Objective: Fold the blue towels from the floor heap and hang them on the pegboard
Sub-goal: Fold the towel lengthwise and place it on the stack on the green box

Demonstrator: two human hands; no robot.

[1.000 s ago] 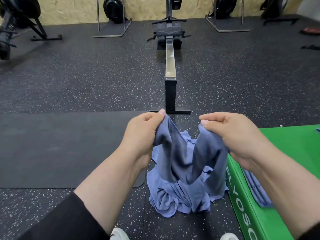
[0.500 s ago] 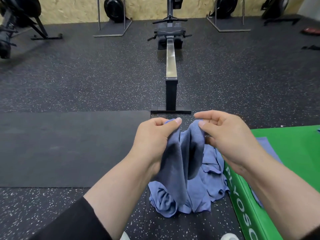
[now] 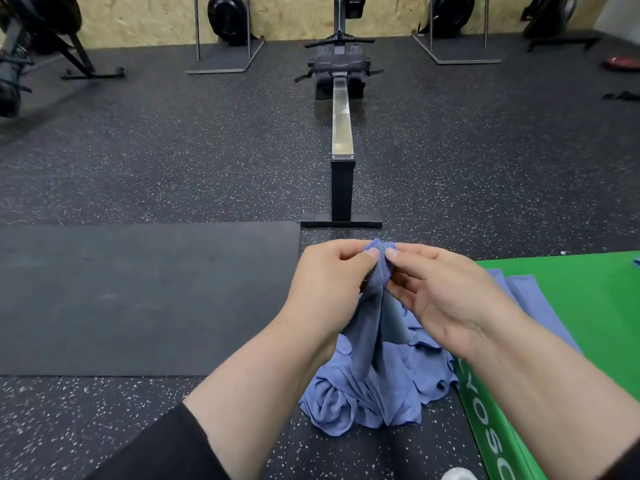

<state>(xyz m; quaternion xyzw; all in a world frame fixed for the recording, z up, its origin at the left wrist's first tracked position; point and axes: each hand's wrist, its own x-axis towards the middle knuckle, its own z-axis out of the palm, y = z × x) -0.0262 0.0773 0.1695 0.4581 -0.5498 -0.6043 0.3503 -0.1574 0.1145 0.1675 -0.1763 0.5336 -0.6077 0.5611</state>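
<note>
Corners together above the heap.
My left hand (image 3: 332, 275) and right hand (image 3: 436, 289) both pinch one blue towel (image 3: 372, 317) over the floor heap (image 3: 374, 393).

Both hands (image 3: 381, 289) meet, thumbs and fingers pinching.

Both forearms are bare. A black sleeve (image 3: 166, 448) is pushed up below the elbow on the left arm. The left hand (image 3: 329, 282) and right hand (image 3: 440, 299) wear no gloves, rings or watch.
</note>
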